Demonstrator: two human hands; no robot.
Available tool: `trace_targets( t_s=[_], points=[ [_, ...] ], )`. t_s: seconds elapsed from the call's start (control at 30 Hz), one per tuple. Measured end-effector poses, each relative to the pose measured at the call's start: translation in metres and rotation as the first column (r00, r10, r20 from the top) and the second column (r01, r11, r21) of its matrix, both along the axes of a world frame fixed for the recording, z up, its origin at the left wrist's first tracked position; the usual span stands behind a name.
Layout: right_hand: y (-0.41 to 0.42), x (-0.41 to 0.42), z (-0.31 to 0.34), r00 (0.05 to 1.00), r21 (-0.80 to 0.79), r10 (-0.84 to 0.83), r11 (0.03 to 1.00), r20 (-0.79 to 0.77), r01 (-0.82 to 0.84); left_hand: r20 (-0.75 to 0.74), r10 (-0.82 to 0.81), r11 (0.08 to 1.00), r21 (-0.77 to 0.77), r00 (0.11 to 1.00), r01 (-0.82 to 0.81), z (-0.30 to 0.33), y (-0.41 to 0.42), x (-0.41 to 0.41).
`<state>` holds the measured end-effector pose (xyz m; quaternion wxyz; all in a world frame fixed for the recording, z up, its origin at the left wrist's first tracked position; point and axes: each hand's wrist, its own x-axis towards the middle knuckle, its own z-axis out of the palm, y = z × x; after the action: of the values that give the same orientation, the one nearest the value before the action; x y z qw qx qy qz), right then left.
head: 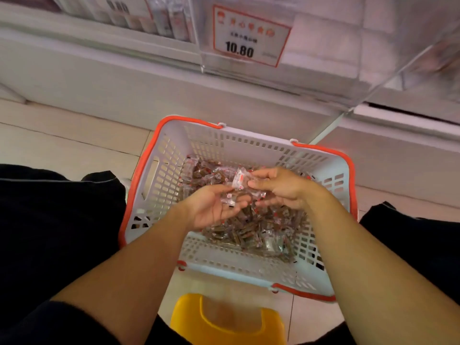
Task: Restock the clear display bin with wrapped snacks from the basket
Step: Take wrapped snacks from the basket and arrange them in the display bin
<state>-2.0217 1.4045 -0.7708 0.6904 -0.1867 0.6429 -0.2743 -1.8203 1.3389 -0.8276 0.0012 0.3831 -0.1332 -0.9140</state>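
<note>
A white slatted basket (219, 145) with red rim and handles sits on the floor between my knees. Its bottom is covered with several small brown snacks in clear wrappers (251, 227). Both hands are inside it. My left hand (211, 207) lies palm up, cupping a few wrapped snacks. My right hand (281, 188) pinches a clear wrapped snack (240, 180) just above the left palm. The clear display bin (323, 46) hangs on the shelf above, with a red-bordered price tag (249, 36) reading 10.80 on its front.
A white shelf base (124, 83) runs behind the basket. A yellow plastic stool (224, 322) is under me at the bottom edge. My dark trouser legs (54, 220) flank the basket on a beige tiled floor (62, 145).
</note>
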Motion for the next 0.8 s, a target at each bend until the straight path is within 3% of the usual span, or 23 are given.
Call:
trace_targets(
  t_s=[0.2, 0.5, 0.67, 0.8],
  points=[
    [0.002, -0.013, 0.021, 0.945, -0.184, -0.025, 0.982, -0.327, -0.038, -0.111, -0.115, 0.993, 0.006, 0.987, 0.116, 0.034, -0.019, -0.009],
    [-0.002, -0.007, 0.051, 0.972, -0.393, 0.01, 0.914, -0.233, -0.104, -0.112, -0.144, 0.975, -0.185, 0.983, 0.121, 0.067, -0.031, -0.027],
    [-0.007, 0.004, 0.073, 0.921, -0.383, 0.086, 0.892, -0.381, -0.242, -0.044, -0.211, 0.935, -0.301, 0.977, 0.188, 0.096, -0.033, -0.031],
    [-0.002, 0.005, 0.113, 0.85, -0.333, 0.137, 0.879, -0.508, -0.341, 0.015, -0.422, 0.805, -0.454, 0.907, 0.382, 0.146, -0.036, -0.03]
  ],
)
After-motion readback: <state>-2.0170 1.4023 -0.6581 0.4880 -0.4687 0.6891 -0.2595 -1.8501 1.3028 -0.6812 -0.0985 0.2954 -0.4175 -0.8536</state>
